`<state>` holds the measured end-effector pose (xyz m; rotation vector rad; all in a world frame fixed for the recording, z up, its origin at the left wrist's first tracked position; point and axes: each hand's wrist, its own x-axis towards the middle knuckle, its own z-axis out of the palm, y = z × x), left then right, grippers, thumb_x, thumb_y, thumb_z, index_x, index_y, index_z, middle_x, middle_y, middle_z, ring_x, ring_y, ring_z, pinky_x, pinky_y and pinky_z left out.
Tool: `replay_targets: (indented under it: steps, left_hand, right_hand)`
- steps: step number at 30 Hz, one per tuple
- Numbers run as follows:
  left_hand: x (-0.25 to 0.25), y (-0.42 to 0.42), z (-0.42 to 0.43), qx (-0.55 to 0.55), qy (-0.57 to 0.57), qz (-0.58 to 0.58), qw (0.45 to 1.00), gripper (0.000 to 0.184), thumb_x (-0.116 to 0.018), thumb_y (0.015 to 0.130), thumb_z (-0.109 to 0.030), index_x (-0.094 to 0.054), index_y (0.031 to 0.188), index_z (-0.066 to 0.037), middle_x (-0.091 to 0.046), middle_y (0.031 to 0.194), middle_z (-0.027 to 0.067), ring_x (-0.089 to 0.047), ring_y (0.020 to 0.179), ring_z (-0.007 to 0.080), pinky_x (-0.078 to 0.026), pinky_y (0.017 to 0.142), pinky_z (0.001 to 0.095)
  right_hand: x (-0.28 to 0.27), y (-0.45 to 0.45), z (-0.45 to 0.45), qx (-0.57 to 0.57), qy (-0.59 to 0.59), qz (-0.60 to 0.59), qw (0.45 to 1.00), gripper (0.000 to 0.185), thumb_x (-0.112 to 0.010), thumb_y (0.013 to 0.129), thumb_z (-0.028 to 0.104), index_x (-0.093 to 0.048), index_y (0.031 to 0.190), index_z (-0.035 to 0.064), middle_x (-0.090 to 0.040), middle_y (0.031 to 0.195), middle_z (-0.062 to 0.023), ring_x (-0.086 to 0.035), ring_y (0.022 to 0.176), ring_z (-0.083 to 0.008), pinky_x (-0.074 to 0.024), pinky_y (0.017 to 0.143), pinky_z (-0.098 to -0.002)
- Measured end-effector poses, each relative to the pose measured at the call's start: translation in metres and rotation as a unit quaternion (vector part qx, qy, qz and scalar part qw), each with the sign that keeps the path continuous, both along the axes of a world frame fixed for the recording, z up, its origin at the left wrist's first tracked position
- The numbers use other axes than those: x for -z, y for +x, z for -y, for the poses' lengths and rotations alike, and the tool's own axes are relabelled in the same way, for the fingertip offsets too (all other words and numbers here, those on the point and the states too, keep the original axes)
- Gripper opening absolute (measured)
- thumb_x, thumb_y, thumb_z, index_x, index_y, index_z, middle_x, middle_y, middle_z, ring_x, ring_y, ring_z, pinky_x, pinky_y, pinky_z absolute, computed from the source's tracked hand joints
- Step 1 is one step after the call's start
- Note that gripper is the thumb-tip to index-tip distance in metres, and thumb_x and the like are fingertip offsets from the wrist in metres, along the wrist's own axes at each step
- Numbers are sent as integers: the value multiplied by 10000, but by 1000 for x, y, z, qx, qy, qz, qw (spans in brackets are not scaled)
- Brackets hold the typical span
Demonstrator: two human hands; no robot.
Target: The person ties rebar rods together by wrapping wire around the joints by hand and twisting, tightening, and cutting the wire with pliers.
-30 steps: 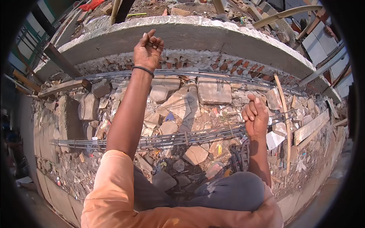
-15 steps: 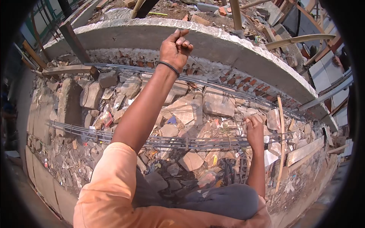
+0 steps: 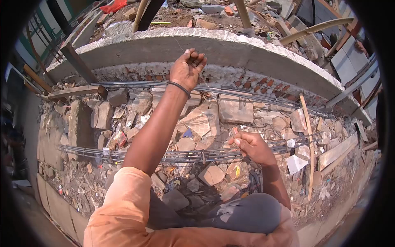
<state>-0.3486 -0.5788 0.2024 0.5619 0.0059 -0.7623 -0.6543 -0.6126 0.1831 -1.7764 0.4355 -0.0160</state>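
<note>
My left hand, with a dark band round its wrist, is raised in front of the concrete beam, its fingers curled in a pinch. A thin wire passes through those fingers; one end sticks up above them and the rest slants down to the right. My right hand is closed, thumb against fingertips, and appears to pinch the lower part of this wire. Just under the right hand runs a bundle of steel rebar with stirrups on it. More long steel bars lie behind, along the foot of the beam.
Broken concrete and brick rubble covers the ground. A concrete beam with a rough top edge curves across the back. A thin wooden strip leans at the right near a plank. Wooden posts stand at the left.
My right hand has moved left and turned inward, nearer the wire. My left hand has come down a little, still pinching. The view has shifted slightly.
</note>
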Motion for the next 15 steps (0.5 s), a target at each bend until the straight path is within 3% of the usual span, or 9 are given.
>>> replay_targets:
  steps: [2,3,5,6,8,9,11,13,15]
  left_hand:
    - [10,-26,-3,8,-22,-22,999,232,-474,1007,-229,-565,1019,-15,-471,651,4,-506,597,153,-523,692,376]
    - [17,-32,-4,13,-35,-34,999,246,-462,1012,-238,-564,1023,-14,-455,645,-1,-480,575,138,-512,653,351]
    - [23,-34,-10,-11,-63,-41,997,305,-444,1009,-293,-575,858,-63,-389,553,-39,-362,459,96,-355,449,269]
    - [24,-36,-14,-5,-77,-48,996,312,-456,1000,-299,-570,812,-79,-369,530,-46,-338,436,94,-313,411,266]
    - [18,-47,-18,-5,-56,-65,996,343,-484,968,-307,-528,682,-124,-306,469,-59,-268,375,100,-218,335,267]
    - [21,-47,-17,6,-56,-68,996,341,-482,968,-305,-531,686,-121,-306,468,-59,-269,375,99,-217,335,265]
    - [25,-44,-18,23,-60,-72,995,337,-479,969,-302,-536,694,-116,-305,466,-58,-272,374,98,-215,335,260]
    - [38,-47,-19,32,-66,-98,992,335,-485,966,-291,-524,684,-112,-301,472,-58,-265,373,97,-216,334,265]
    - [42,-54,-21,43,-71,-119,989,338,-482,968,-295,-507,683,-114,-302,482,-59,-259,371,99,-216,334,267]
  right_hand:
    - [2,2,-1,13,-3,1,1000,328,-508,980,297,-660,990,6,-504,692,10,-475,593,-69,-409,557,-255]
    - [6,3,1,69,103,79,989,318,-505,981,287,-652,969,5,-505,692,11,-480,594,-71,-417,559,-255]
    - [24,4,6,176,302,223,910,303,-497,984,266,-637,927,2,-508,691,12,-490,594,-76,-434,564,-254]
    - [33,9,15,263,291,243,887,305,-504,976,249,-612,875,-18,-494,671,14,-478,582,-84,-439,559,-270]
    - [49,20,19,229,-87,90,965,308,-513,970,240,-624,897,-37,-492,664,12,-473,578,-83,-440,555,-287]
    - [55,26,17,188,-277,8,942,311,-518,967,236,-630,907,-47,-491,661,11,-471,576,-83,-441,553,-296]
    - [54,19,5,-80,-80,35,993,301,-519,965,203,-644,963,-71,-522,663,7,-481,572,-82,-458,560,-324]
    - [-14,11,-8,-209,211,58,953,291,-516,963,188,-654,987,-67,-543,669,2,-494,577,-81,-474,583,-326]
    - [-21,14,8,45,329,322,887,306,-534,964,219,-665,985,-58,-538,649,8,-478,577,-72,-454,583,-289]
